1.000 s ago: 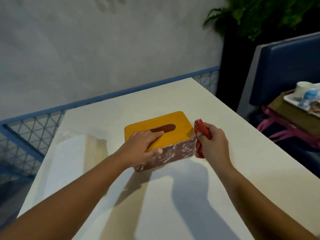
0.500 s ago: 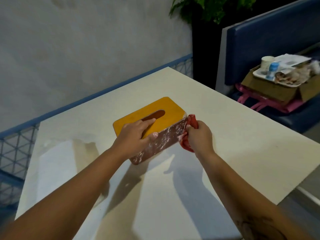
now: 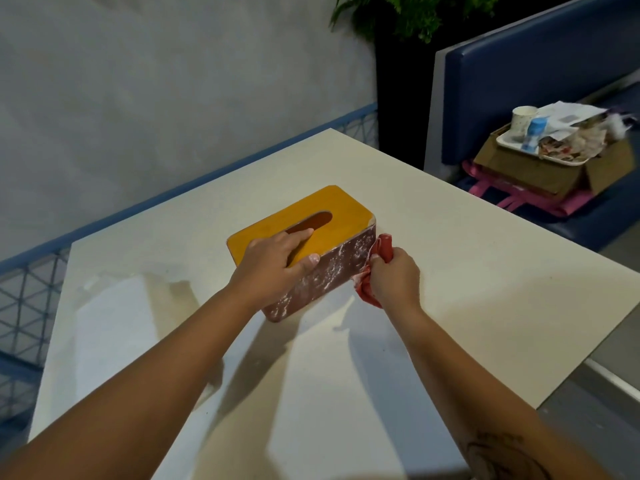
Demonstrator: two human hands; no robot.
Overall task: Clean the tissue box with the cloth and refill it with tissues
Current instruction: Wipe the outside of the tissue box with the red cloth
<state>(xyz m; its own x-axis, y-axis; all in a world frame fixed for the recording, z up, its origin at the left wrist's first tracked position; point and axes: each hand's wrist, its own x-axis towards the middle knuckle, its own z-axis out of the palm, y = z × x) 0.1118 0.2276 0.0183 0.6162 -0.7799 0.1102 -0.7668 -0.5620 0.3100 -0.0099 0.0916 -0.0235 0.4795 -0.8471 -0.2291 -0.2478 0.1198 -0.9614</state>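
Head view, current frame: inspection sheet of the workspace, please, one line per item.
Surface: cream table, white patch at its left.
Job's things: tissue box, yellow lid, slot empty, near side streaked white; red cloth bunched at its right corner. No tissues seen.
Clutter: nothing seen on the table.
Grippers: left hand presses on the lid, fingers at the slot; right hand grips the cloth.
Cables: nothing seen.
Surroundings: grey wall, blue mesh railing, plant, blue bench carrying a cardboard box with a littered tray.
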